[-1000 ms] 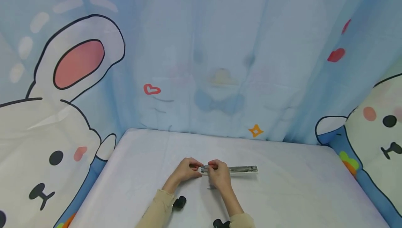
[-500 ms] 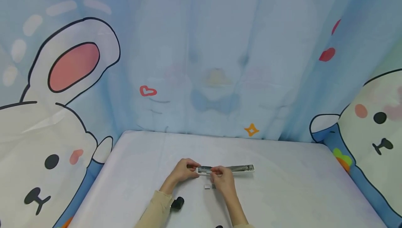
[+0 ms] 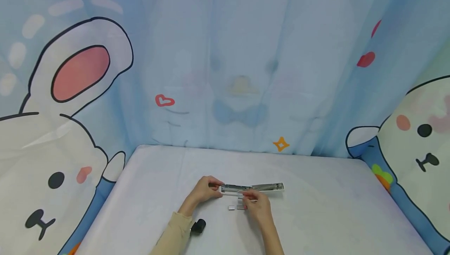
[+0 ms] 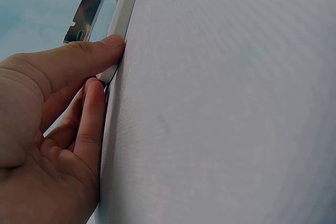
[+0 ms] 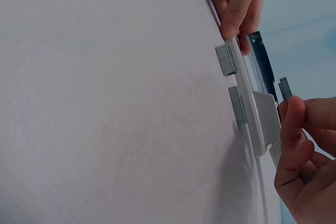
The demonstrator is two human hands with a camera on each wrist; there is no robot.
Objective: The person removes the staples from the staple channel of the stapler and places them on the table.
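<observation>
A long white stapler (image 3: 268, 187) lies opened out on the table, its metal channel showing. My left hand (image 3: 204, 189) pinches the stapler's left end between thumb and fingers; the left wrist view shows the thumb (image 4: 94, 53) on its white edge. My right hand (image 3: 260, 208) is just in front of the stapler's middle. Between its thumb and forefinger it pinches a short strip of staples (image 5: 284, 88), held above the table. Two more blocks of staples, one small (image 3: 231, 207) and one beside it (image 5: 238, 106), lie on the table in front of the stapler.
A white cloth covers the table (image 3: 334, 208). Behind it hangs a blue curtain (image 3: 190, 52) with cartoon prints. A black device (image 3: 199, 226) sits at the left wrist.
My right hand has come off the stapler's left part and moved right and toward me, with the staple strip in its fingers. The left hand keeps its hold on the stapler's end.
</observation>
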